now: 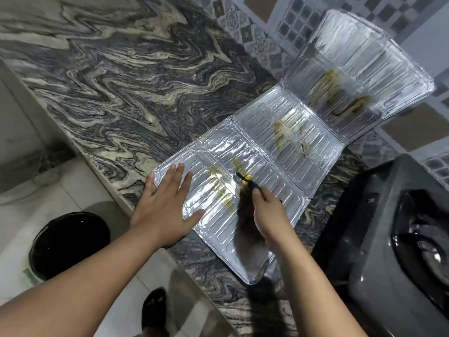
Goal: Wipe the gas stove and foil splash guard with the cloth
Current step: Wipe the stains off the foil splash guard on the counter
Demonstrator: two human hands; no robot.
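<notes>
I find the foil splash guard unfolded across the marble counter at frame centre, yellow-brown grease visible on all three panels, so wiping looks barely begun. My left hand presses its near panel, fingers flat, while my right hand grips a dark cloth (blurred) on the stains. The gas stove, lower right, appears untouched.

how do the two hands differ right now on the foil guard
The left hand lies flat with straight, spread fingers, pressing the near panel of the foil splash guard. The right hand has curled fingers gripping a dark cloth, blurred as if in motion. The left sits at the panel's edge; the right is near its yellowish stains. Both are bare and over the same panel.
</notes>
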